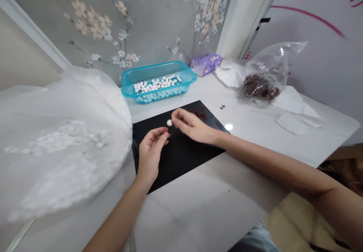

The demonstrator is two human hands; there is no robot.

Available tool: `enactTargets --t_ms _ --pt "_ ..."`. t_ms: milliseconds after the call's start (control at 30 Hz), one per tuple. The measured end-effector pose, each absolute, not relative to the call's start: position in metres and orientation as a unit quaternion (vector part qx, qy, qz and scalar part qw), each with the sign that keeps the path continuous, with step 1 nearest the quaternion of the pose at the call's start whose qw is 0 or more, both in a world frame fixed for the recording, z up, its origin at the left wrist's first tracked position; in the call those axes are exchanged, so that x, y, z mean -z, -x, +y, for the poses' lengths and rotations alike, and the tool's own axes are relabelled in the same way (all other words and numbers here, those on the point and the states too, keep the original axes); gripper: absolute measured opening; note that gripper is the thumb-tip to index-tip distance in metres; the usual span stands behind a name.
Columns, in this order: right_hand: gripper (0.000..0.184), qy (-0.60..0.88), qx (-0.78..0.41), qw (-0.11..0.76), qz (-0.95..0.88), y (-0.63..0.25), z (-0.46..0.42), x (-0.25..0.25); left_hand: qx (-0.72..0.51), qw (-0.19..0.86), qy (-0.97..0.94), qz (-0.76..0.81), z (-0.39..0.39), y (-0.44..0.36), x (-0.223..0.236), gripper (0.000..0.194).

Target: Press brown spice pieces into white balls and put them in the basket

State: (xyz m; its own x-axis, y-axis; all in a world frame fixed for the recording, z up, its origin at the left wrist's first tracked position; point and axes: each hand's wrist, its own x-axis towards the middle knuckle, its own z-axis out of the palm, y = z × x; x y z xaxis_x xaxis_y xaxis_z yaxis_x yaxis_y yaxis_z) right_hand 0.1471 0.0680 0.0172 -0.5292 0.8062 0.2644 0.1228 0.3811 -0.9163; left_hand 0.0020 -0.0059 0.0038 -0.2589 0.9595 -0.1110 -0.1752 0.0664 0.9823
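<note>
Over a black mat (181, 157) both hands come close together. The fingertips of my right hand (193, 126) are pinched at a small white ball (169, 123), which sticks out to their left. My left hand (151, 150) is just below the ball, its thumb and fingers drawn together. Whatever might be between those fingertips is too small to make out. Small dark brown pieces (199, 114) lie on the mat behind my right hand, partly hidden by it.
A blue plastic basket (132, 90) holds many white balls. At the left a large translucent bag (93, 89) of white balls reaches the mat's edge. A clear bag of brown pieces (259, 87), white paper (297, 104) and a purple tissue pack (207, 64) stand toward the wall.
</note>
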Motion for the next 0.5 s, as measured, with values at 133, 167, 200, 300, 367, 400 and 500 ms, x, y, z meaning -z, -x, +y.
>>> enactTargets --t_ms 133,167,200,300,367,400,500 --pt "0.01 0.368 -0.325 0.469 -0.735 -0.129 0.118 -0.035 -0.582 0.494 -0.349 0.543 -0.006 -0.002 -0.005 0.02" --pt "0.01 0.38 -0.28 0.48 -0.74 -0.123 0.133 -0.04 -0.582 0.495 -0.35 0.542 -0.006 -0.002 -0.005 0.019" --pt "0.009 0.395 -0.239 0.482 -0.744 -0.118 0.147 -0.044 -0.582 0.496 -0.351 0.541 -0.007 -0.001 -0.005 0.019" --pt "0.014 0.449 -0.159 0.426 -0.769 -0.099 0.178 -0.058 -0.576 0.498 -0.362 0.537 -0.007 -0.001 -0.003 0.017" --pt "0.017 0.475 -0.126 0.384 -0.781 -0.086 0.181 -0.066 -0.573 0.498 -0.372 0.534 -0.007 0.0 -0.003 0.015" --pt "0.016 0.475 -0.113 0.377 -0.787 -0.079 0.176 -0.071 -0.572 0.497 -0.376 0.533 -0.007 0.0 -0.002 0.014" --pt "0.011 0.387 -0.077 0.4 -0.827 -0.056 0.141 -0.081 -0.572 0.495 -0.385 0.53 -0.007 0.0 -0.001 0.013"
